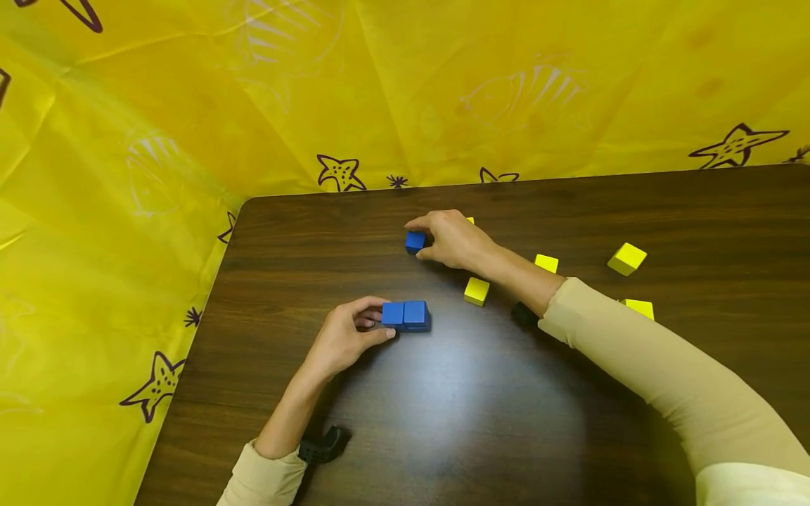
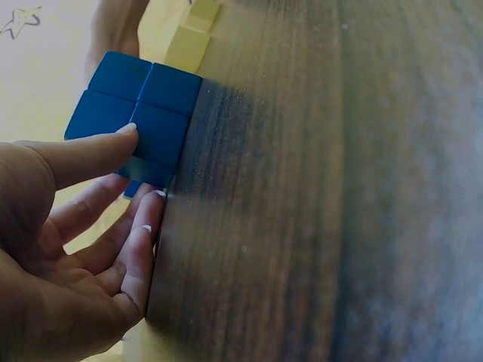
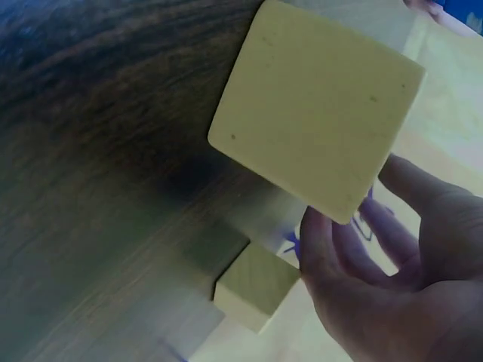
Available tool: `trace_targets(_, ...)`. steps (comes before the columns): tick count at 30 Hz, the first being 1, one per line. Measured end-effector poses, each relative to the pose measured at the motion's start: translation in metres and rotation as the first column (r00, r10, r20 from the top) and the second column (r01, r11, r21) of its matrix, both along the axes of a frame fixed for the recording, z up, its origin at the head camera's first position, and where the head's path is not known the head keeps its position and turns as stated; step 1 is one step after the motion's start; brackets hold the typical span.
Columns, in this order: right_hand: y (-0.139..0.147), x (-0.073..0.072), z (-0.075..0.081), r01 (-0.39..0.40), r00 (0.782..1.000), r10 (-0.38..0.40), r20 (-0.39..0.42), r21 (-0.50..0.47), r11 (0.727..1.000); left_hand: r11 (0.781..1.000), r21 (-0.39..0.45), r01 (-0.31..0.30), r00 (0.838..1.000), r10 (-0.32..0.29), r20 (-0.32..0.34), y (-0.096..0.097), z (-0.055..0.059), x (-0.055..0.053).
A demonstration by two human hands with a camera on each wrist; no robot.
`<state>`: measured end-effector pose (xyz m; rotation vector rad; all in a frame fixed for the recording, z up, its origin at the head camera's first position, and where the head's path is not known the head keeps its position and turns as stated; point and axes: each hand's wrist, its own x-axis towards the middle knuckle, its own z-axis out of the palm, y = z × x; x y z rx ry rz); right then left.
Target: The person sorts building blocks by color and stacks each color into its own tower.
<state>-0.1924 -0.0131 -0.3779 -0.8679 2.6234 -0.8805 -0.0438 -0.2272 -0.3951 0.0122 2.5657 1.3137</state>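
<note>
Two blue cubes show side by side on top of a blue block stack (image 1: 405, 315); in the left wrist view its near side is two cubes wide and two high. My left hand (image 1: 344, 334) holds its left end, thumb on the near face and fingers behind. Farther back on the table, my right hand (image 1: 457, 240) pinches a single blue cube (image 1: 415, 242) between thumb and forefinger. In the right wrist view, a yellow cube (image 3: 317, 109) close to the camera hides that blue cube, and the thumb and fingers show below it.
Several yellow cubes lie on the dark wooden table (image 1: 285, 246), among them one cube (image 1: 477, 291) beside my right wrist and another cube (image 1: 627, 258) farther right. Others are partly hidden by the right arm. A yellow patterned cloth (image 1: 411, 91) hangs behind the table's back edge.
</note>
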Motion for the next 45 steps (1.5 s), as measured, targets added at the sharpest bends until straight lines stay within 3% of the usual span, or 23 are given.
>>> trace_targets(24,-0.008,-0.002,-0.008,0.018,0.999,-0.018,-0.028,0.0,1.0,1.0,0.006,0.006,1.0,-0.006,-0.004,-0.002,-0.003,0.001)
trace_targets(45,0.003,0.014,0.013,0.033,0.998,-0.026,0.064,-0.107,0.994,1.0,0.005,0.003,1.0,-0.003,-0.005,-0.001,-0.001,0.0)
